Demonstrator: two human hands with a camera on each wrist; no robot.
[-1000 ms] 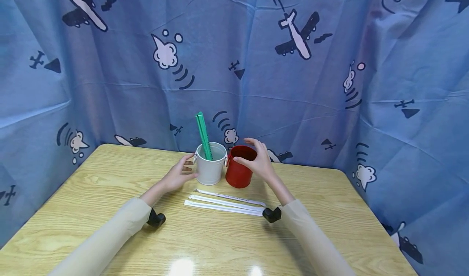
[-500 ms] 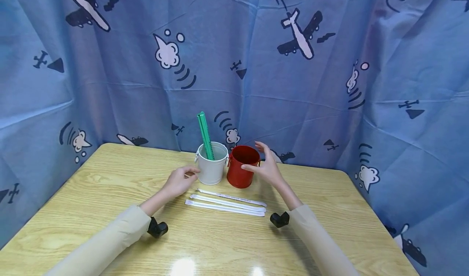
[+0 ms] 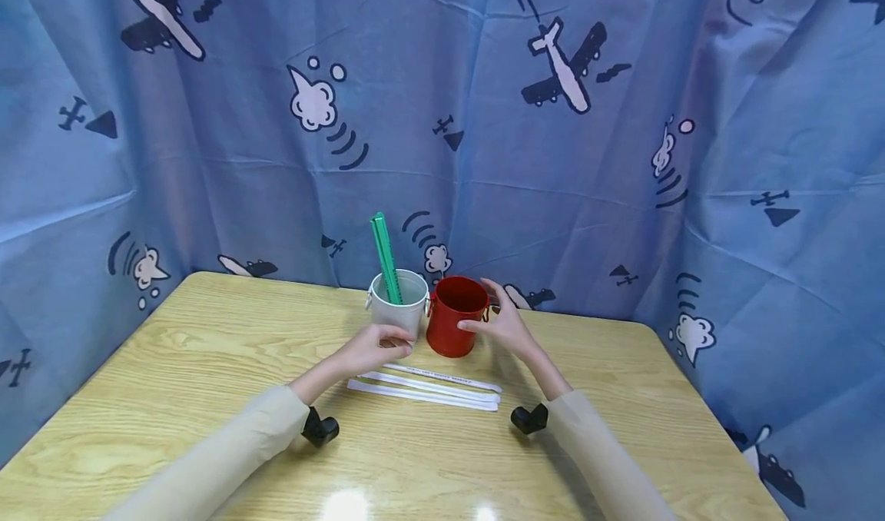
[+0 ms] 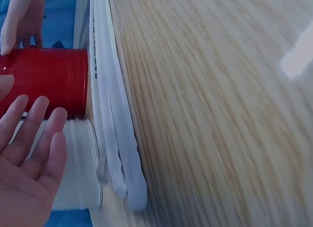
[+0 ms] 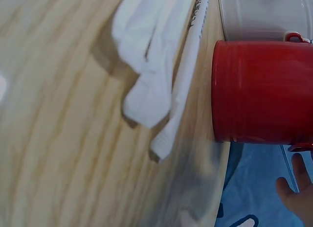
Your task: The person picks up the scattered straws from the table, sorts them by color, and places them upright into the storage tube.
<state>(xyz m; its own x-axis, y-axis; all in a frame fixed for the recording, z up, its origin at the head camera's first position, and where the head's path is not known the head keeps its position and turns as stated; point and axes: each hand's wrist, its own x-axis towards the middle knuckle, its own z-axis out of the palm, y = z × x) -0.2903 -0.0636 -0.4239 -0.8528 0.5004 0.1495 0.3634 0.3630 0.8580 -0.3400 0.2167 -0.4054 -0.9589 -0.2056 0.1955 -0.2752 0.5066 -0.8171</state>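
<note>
A small white bucket (image 3: 401, 315) stands upright at the back of the table, with several green sticks (image 3: 387, 260) leaning inside it. Just to its right is a small red bucket (image 3: 445, 330). My left hand (image 3: 373, 350) hovers in front of the white bucket, its fingers relaxed and holding nothing, as the left wrist view shows. Beside the red bucket's right side is my right hand (image 3: 509, 327), thumb in front and fingers behind, spread apart. Whether the thumb touches the bucket I cannot tell. Three long white paper-wrapped sticks (image 3: 425, 396) lie side by side in front of the buckets.
The wooden table (image 3: 207, 336) ends close behind the buckets. A blue curtain (image 3: 387, 83) printed with planes hangs along the back and sides. A small wire handle (image 5: 296, 37) sticks out from the red bucket's side.
My left hand has moved right, from the white bucket's left side to in front of it. My right hand has shifted slightly right, off the red bucket's opening to its side.
</note>
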